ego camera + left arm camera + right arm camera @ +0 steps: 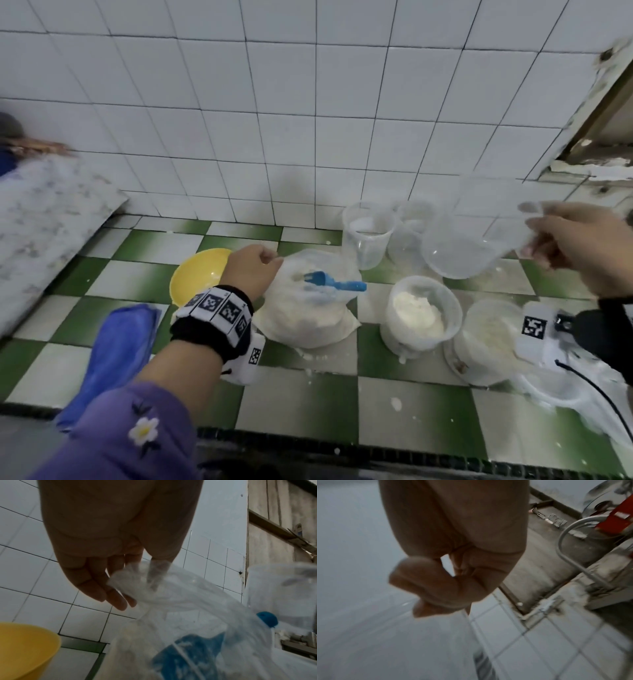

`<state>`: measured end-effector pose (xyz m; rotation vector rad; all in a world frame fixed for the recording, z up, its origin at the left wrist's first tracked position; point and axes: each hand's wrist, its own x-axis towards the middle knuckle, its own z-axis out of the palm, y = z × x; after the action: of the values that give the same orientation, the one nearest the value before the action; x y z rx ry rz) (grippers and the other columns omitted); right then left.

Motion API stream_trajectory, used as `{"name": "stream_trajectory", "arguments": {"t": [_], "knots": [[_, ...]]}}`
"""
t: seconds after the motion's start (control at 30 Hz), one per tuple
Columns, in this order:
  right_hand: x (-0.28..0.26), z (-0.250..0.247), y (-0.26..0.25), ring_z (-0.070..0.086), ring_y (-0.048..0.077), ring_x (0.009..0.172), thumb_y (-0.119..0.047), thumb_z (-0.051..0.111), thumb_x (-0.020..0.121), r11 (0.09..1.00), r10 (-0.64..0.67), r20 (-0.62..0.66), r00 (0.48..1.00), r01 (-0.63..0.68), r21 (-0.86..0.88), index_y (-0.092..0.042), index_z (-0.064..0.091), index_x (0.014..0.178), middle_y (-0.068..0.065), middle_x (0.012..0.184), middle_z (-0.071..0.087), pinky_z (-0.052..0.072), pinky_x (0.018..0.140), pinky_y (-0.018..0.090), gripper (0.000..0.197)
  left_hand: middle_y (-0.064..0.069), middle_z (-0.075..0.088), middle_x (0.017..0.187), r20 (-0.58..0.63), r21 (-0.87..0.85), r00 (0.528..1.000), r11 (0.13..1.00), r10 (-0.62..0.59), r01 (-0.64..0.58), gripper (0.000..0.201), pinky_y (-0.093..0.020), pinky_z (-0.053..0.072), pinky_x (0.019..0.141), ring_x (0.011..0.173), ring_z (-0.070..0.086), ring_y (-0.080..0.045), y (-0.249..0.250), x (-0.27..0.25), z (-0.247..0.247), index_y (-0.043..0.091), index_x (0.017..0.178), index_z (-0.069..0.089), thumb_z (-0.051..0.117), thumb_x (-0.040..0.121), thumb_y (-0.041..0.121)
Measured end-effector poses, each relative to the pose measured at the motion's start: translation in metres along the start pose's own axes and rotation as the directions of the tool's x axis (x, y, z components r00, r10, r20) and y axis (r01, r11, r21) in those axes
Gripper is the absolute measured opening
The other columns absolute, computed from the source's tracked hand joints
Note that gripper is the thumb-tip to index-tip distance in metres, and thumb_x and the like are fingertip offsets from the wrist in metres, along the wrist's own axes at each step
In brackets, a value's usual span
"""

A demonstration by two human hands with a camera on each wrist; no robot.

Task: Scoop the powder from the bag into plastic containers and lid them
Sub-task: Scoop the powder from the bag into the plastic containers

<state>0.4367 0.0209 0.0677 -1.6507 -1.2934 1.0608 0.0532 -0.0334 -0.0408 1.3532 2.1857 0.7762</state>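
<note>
Bag (308, 305) rim in L hand (251, 272).

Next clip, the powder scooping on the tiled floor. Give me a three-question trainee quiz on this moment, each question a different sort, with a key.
1. True or false: the left hand pinches the edge of the clear plastic powder bag.
2. Where does the blue plastic scoop lie?
A. in the yellow plastic bowl
B. in the mouth of the bag
C. in the right hand
3. Fill in: the right hand holds an empty clear plastic ______ up off the floor.

Key: 1 true; 2 B; 3 container
</note>
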Motion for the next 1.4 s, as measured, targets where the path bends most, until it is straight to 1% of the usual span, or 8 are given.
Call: {"name": "stream_trajectory", "arguments": {"t": [0.2, 0.4, 0.6, 0.77, 0.9, 1.03, 1.3, 1.4], "knots": [[-0.095, 0.064, -0.026, 0.043, 0.018, 0.031, -0.006, 0.047, 0.096, 0.980, 0.028, 0.566, 0.824, 0.088, -0.177, -0.015, 0.064, 0.108, 0.012, 0.046, 0.055, 0.039, 0.039, 0.023, 0.023, -0.002, 0.063, 0.098, 0.083, 0.038, 0.996, 0.999, -0.029, 0.026, 0.030, -0.024, 0.036, 0.080, 0.091, 0.054, -0.018, -0.013, -0.007, -0.016, 0.010, 0.101, 0.067, 0.051, 0.097, 0.036], [-0.128, 0.173, 0.048, 0.054, 0.015, 0.040, -0.012, 0.044, 0.097, 0.952, 0.151, 0.717, 0.680, 0.095, -0.291, -0.026, 0.058, 0.112, 0.000, 0.053, 0.062, 0.043, 0.039, 0.023, 0.025, -0.004, 0.061, 0.093, 0.163, 0.062, 0.986, 0.998, -0.031, 0.021, 0.037, -0.026, 0.035, 0.076, 0.087, 0.051, -0.021, -0.026, -0.008, -0.023, 0.009, 0.097, 0.065, 0.044, 0.100, 0.039], [-0.141, 0.221, 0.088, 0.054, 0.009, 0.040, -0.018, 0.044, 0.098, 0.951, 0.156, 0.658, 0.737, 0.069, -0.302, -0.025, 0.051, 0.122, -0.005, 0.045, 0.057, 0.047, 0.044, 0.026, 0.026, -0.006, 0.050, 0.071, 0.245, 0.040, 0.968, 0.998, -0.046, 0.038, 0.048, -0.028, 0.031, 0.056, 0.066, 0.045, -0.021, -0.030, -0.002, -0.027, 0.011, 0.072, 0.051, 0.043, 0.097, 0.050], [-0.141, 0.227, 0.090, 0.054, 0.011, 0.040, -0.028, 0.049, 0.097, 0.969, 0.131, 0.621, 0.773, 0.033, -0.246, -0.022, 0.057, 0.113, -0.004, 0.050, 0.060, 0.046, 0.042, 0.025, 0.019, -0.003, 0.069, 0.073, 0.355, -0.060, 0.932, 0.993, -0.075, 0.103, 0.057, -0.027, 0.044, 0.064, 0.067, 0.058, -0.016, -0.033, 0.005, -0.024, 0.004, 0.079, 0.067, 0.054, 0.089, 0.059], [-0.122, 0.219, 0.080, 0.060, 0.016, 0.052, -0.045, 0.049, 0.094, 0.972, 0.205, 0.280, 0.938, -0.163, -0.167, -0.012, 0.063, 0.094, 0.006, 0.068, 0.065, 0.051, 0.051, 0.027, 0.036, -0.001, 0.065, 0.066, 0.434, -0.170, 0.899, 0.974, -0.059, 0.146, 0.040, -0.025, 0.047, 0.066, 0.060, 0.056, -0.014, -0.035, 0.010, -0.025, 0.005, 0.087, 0.070, 0.063, 0.089, 0.044], [-0.084, 0.221, 0.068, 0.059, 0.021, 0.054, -0.032, 0.056, 0.094, 0.911, 0.367, 0.215, 0.905, -0.396, 0.115, 0.003, 0.062, 0.095, 0.015, 0.071, 0.064, 0.052, 0.051, 0.029, 0.036, -0.010, 0.061, 0.072, 0.506, -0.308, 0.861, 0.923, -0.048, 0.233, 0.025, -0.025, 0.043, 0.056, 0.060, 0.050, -0.020, -0.037, 0.015, -0.027, 0.000, 0.087, 0.068, 0.067, 0.090, 0.025], [-0.056, 0.224, 0.078, 0.049, 0.020, 0.061, 0.002, 0.048, 0.095, 0.606, 0.474, 0.326, 0.818, -0.571, 0.553, 0.009, 0.055, 0.100, 0.013, 0.070, 0.048, 0.060, 0.062, 0.040, 0.011, -0.010, 0.069, 0.090, 0.659, -0.598, 0.752, 0.583, -0.034, 0.550, 0.009, -0.026, 0.059, 0.062, 0.075, 0.063, -0.018, -0.048, 0.020, -0.028, 0.007, 0.090, 0.057, 0.054, 0.097, 0.012], [-0.059, 0.218, 0.083, 0.059, 0.038, 0.098, 0.002, 0.037, 0.099, 0.406, 0.464, 0.374, 0.803, -0.569, 0.715, 0.009, 0.047, 0.118, 0.033, 0.108, 0.058, 0.056, 0.062, 0.050, 0.022, -0.013, 0.073, 0.095, 0.685, -0.684, 0.728, 0.341, -0.004, 0.645, 0.022, -0.034, 0.061, 0.072, 0.087, 0.067, -0.024, -0.058, 0.021, -0.029, 0.002, 0.092, 0.062, 0.043, 0.100, 0.010]]}}
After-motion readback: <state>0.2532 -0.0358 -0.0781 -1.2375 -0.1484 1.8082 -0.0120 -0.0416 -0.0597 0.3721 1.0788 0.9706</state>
